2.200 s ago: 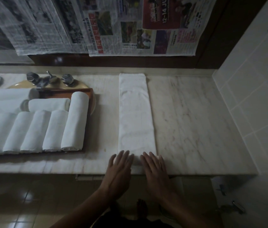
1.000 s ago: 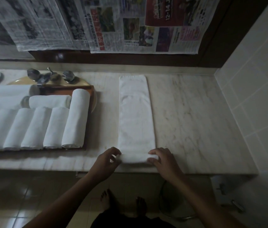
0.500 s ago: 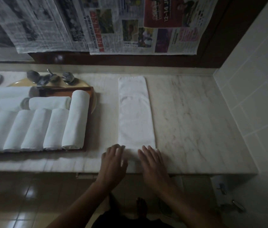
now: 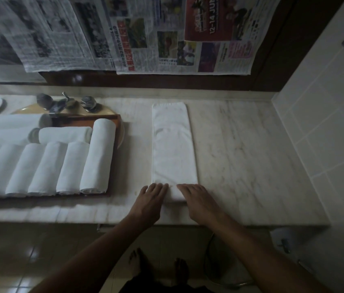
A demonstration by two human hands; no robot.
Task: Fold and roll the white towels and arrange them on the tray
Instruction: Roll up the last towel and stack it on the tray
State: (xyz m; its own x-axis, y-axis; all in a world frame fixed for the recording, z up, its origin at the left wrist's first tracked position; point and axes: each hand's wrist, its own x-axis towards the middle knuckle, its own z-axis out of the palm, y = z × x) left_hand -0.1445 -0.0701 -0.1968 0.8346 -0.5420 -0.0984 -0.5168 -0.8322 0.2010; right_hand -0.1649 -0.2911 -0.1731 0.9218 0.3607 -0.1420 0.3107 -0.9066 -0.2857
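At the worktop's (image 4: 240, 166) near edge, left hand (image 4: 149, 203) and right hand (image 4: 198, 203) press flat-fingered on the towel's (image 4: 174, 149) rolled end.

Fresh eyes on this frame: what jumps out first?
A long folded white towel lies down the middle of the marble counter, left hand and right hand pressed flat on its rolled near end. Left of it, rolled towels fill a wooden tray; newspaper sheets hang on the wall behind.

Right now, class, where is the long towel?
Head view: the long towel lies on the counter right of the tray, near end under left hand and right hand.
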